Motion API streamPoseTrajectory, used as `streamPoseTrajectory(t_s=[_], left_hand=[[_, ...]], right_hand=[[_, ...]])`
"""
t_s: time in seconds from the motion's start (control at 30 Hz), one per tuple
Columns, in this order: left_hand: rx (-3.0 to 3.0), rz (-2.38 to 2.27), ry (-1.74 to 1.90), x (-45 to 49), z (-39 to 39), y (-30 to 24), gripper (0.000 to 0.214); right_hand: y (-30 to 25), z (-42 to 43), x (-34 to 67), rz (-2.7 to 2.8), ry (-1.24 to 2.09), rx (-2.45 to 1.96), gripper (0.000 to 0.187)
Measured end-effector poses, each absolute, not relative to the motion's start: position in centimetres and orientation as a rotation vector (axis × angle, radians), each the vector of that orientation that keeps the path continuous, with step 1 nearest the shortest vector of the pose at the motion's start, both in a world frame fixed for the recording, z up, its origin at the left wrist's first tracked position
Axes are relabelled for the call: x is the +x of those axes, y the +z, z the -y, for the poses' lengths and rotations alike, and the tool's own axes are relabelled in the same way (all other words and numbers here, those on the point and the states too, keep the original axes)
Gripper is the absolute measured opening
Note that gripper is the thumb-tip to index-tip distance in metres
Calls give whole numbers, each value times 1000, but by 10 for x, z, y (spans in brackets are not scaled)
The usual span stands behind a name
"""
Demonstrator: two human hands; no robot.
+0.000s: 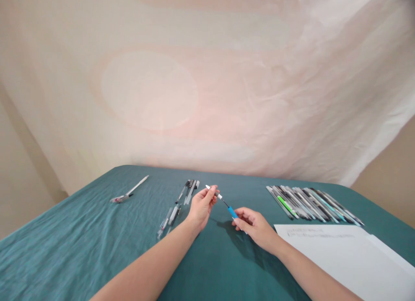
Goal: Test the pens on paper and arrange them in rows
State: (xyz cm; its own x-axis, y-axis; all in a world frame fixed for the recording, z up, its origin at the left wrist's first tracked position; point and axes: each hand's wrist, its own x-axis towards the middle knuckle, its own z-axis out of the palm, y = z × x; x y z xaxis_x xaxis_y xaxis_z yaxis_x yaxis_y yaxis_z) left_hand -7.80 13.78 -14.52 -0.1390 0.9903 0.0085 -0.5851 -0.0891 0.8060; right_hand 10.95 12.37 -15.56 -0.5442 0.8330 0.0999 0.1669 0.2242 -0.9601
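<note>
Above the middle of the teal tablecloth (81,244), both of my hands hold parts of a pen. My left hand (201,206) pinches a small white piece (212,190) between thumb and fingers. My right hand (254,225) is closed round the pen's blue-gripped barrel (231,211). A thin refill tip runs from the barrel toward the white piece. The two parts are close together, and I cannot tell if they touch.
A few pens (181,201) lie just left of my left hand. One white pen (129,192) lies far left. A row of several pens (311,202) lies at the right. White paper sheets (350,257) with handwriting lie at the near right.
</note>
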Motion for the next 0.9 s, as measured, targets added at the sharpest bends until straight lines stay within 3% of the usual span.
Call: streamPoseTrajectory(t_s=[0.9], left_hand=[[974,-850,1376,-66,-123,-146,32]], right_hand=[[-154,-123,110,1856,1297,-911,22]])
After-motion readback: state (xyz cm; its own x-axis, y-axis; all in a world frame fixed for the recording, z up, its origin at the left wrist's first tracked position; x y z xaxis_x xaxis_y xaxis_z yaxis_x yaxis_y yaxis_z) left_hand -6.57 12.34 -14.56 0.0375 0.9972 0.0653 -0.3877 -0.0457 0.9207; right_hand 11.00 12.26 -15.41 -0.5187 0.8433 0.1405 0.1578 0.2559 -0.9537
